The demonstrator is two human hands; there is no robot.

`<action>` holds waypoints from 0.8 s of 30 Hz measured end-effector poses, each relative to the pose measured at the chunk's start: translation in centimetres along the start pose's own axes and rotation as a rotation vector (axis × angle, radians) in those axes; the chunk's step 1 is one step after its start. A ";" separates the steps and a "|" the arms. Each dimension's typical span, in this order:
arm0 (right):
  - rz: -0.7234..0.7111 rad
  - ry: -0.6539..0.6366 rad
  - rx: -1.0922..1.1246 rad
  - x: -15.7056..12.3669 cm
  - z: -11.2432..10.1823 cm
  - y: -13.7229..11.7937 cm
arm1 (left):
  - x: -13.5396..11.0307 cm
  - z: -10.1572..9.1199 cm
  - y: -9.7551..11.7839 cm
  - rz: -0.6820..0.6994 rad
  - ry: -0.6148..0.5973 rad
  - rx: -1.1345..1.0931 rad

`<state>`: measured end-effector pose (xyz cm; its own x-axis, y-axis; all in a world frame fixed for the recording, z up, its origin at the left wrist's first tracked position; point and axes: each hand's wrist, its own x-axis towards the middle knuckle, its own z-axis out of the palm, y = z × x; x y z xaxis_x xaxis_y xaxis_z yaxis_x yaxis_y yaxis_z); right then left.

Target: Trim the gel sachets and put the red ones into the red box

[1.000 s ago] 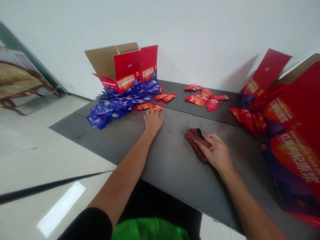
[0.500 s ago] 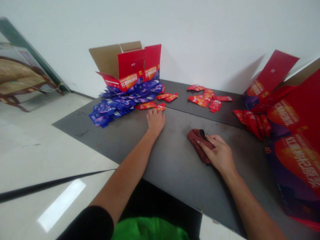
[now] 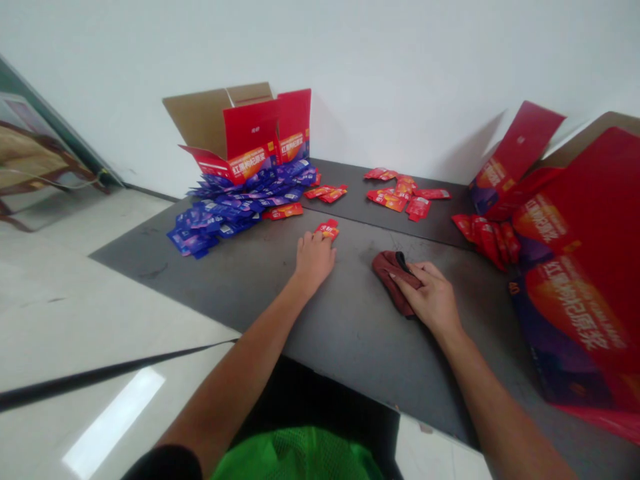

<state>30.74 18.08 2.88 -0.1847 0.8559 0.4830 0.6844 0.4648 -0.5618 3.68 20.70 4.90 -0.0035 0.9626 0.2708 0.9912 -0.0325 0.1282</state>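
The left hand (image 3: pixel 314 261) sits palm down on the desk (image 3: pixel 350 340), fingers loosely together and slightly curled, not clearly closed. A single red sachet (image 3: pixel 327 230) lies right at its fingertips, just ahead and slightly to the right, long axis running roughly crosswise to the forearm with a small tilt. The fingertips seem to touch its near edge, but can't tell if it's actually pinched. The left hand is clearly the nearer one to it. The right hand (image 3: pixel 431 300) is well to the right, cupped down over a maroon cloth (image 3: pixel 394 283) and holding it against the desk, with a small black bit showing at the cloth's far end. Beyond the left hand, a spread heap of blue sachets (image 3: pixel 225 217) lies ahead and to the left, under an open cardboard box (image 3: pixel 245 130) with red printed flaps. Loose red sachets (image 3: pixel 400 197) lie ahead of the right hand, with a tighter row (image 3: pixel 487 243) off to its right against a large red printed carton (image 3: pixel 575 267).
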 end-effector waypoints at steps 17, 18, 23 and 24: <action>0.045 0.020 -0.009 -0.5 -1.1 -0.3 | -19.2 -2.9 2.5 0.430 0.001 -0.343; 0.045 0.019 -0.011 -0.5 -1.1 -0.3 | -19.3 -2.9 2.0 0.441 0.004 -0.348; 0.033 0.061 -0.026 -0.4 -1.3 -0.7 | -19.1 -2.8 0.6 0.470 -0.016 -0.346; 0.030 0.081 -0.039 -0.4 -1.3 -0.8 | -19.0 -2.8 0.5 0.471 -0.020 -0.344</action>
<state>31.17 17.11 4.00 -0.1073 0.8477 0.5195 0.7162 0.4283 -0.5510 3.91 1.61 2.47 0.4335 0.8278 0.3560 0.7853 -0.5409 0.3014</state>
